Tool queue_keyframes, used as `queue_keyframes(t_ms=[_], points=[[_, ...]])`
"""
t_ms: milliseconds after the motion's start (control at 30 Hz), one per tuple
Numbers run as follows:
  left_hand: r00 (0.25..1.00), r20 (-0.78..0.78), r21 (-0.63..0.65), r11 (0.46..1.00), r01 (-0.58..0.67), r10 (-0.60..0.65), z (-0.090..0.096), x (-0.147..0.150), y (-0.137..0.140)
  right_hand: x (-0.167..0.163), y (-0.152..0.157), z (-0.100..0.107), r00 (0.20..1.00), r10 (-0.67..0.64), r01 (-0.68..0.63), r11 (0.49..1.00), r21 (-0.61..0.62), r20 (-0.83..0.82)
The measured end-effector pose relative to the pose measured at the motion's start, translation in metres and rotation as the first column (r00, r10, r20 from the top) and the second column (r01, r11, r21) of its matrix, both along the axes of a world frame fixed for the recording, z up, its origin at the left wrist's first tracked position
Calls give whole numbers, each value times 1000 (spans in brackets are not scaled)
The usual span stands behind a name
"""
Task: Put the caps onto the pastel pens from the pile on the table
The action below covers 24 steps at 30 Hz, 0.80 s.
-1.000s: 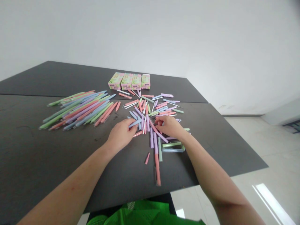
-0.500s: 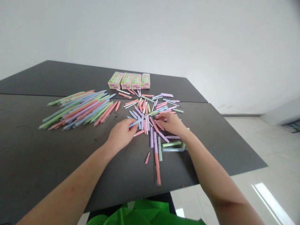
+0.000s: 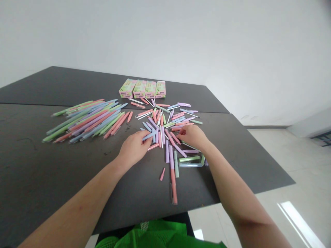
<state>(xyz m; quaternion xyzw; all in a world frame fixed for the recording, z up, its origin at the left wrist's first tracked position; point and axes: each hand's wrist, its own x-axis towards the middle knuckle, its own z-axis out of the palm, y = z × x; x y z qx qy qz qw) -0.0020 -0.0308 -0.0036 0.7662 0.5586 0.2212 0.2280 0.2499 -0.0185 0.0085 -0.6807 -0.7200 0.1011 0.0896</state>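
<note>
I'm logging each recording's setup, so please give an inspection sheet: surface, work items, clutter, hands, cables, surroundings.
Surface: dark table, a seam running across it.
Work items: coloured pens heaped at left; loose pen parts scattered centre and right; green-and-pink boxes lined up behind.
Clutter: small pink piece lying apart toward the near edge.
Hands: left hand pinches a blue pen part; right hand is among the loose parts, its grip unclear.
Cables: nothing seen.
Surroundings: pale wall behind, light floor at right.
</note>
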Motion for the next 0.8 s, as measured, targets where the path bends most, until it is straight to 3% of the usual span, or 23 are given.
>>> queue_keyframes(t_ms=[267, 333, 400, 500, 567, 667, 800], points=[[999, 27, 46, 999, 22, -23, -2, 1, 0, -8, -1, -5, 998, -13, 12, 1000, 20, 57], [998, 49, 58, 998, 29, -32, -3, 1, 0, -8, -2, -1, 999, -36, 38, 997, 68, -22], [995, 93, 61, 997, 38, -44, -3, 3, -1, -9, -3, 3, 975, -4, 25, 995, 92, -220], [968, 243, 27, 997, 66, -70, -1, 6, -3, -16, -8, 10, 782, 117, -148, 989, 0, -612], [927, 366, -19, 995, 95, -82, 1, 9, -5, -25, -13, 12, 631, 131, -283, 957, -69, -765], [870, 480, -50, 986, 159, -116, 4, 11, -7, -37, -18, 11, 521, 96, -371, 920, -123, -848], [851, 485, -30, 969, 246, -201, 4, 11, -8, -46, -21, 6, 428, 32, -422, 891, -168, -903]])
